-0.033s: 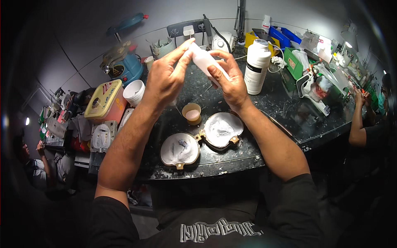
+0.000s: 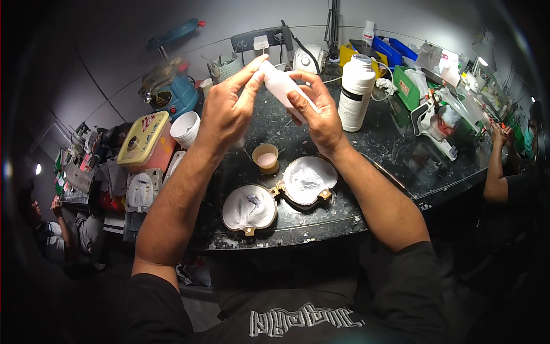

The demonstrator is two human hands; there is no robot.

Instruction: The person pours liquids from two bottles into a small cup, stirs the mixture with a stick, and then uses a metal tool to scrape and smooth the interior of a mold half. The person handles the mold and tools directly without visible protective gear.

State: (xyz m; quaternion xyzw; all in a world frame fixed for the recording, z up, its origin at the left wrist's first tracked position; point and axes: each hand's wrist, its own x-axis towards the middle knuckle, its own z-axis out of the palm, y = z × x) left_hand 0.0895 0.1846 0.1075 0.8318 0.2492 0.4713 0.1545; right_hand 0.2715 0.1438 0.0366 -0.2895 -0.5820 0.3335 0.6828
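Slim white bottle (image 2: pixel 281 86): raised above the black bench (image 2: pixel 389 146), tilted, its narrow end toward the upper left, between both hands.
Left hand (image 2: pixel 230 109): fingers drawn nearly together, pinching the narrow end; whether a cap lies beneath them cannot be told.
Right hand (image 2: pixel 325 118): half curled around the wider part, thumb across it, holding it.
Handling: probably light, with a smooth, somewhat yielding wall; slippery if wet, hardly fragile.
Place of hold: best judged the wide body, gripped without hard squeezing, fingertips steadying the narrow end.
Beige cup (image 2: pixel 268 170): upright below the hands, pale pink contents visible.
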